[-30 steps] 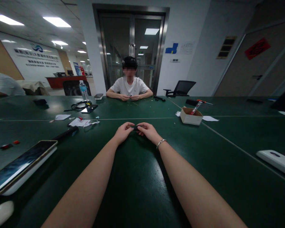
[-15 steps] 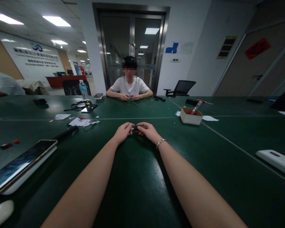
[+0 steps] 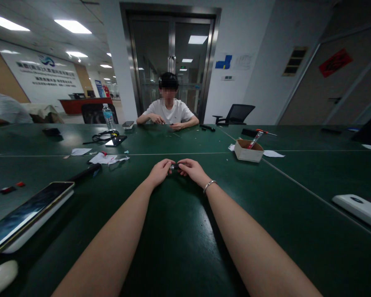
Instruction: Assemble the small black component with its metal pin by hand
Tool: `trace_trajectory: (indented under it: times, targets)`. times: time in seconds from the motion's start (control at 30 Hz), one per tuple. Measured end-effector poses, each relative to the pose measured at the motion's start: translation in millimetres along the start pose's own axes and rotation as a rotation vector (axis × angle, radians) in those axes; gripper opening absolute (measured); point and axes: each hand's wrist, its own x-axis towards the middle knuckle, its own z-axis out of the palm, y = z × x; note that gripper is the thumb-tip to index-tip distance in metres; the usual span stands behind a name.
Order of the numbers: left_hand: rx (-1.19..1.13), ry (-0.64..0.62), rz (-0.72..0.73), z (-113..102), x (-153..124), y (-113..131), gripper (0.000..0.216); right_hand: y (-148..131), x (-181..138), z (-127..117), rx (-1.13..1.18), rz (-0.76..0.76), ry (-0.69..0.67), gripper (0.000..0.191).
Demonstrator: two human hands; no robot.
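Observation:
Both my arms stretch out over the dark green table [image 3: 179, 239]. My left hand [image 3: 159, 171] and my right hand [image 3: 193, 170] meet at the middle of the table, fingers curled and pinched together. Between the fingertips sits a small dark object [image 3: 174, 166] with a pale glint, held by both hands; it is too small to name. A thin bracelet [image 3: 209, 185] circles my right wrist.
A phone [image 3: 24, 216] lies on a white block at the left, a black pen [image 3: 85, 173] beyond it. A small cardboard box [image 3: 249, 150] stands right of centre, a white device [image 3: 360, 208] at the far right. A person [image 3: 167, 108] sits opposite, with papers, cables and a water bottle [image 3: 108, 117] nearby.
My hands have stayed in place, with only slight finger movement on the small object. The person opposite has moved one hand out to the side.

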Motion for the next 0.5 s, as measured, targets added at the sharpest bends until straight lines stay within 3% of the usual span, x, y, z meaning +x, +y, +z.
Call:
trace_trajectory:
  times: [0.5]
  targets:
    - [-0.04,-0.013,-0.02,-1.5,-2.2,3.2,0.032,-2.0,-1.2,0.2,-0.001,0.002,0.005,0.012]
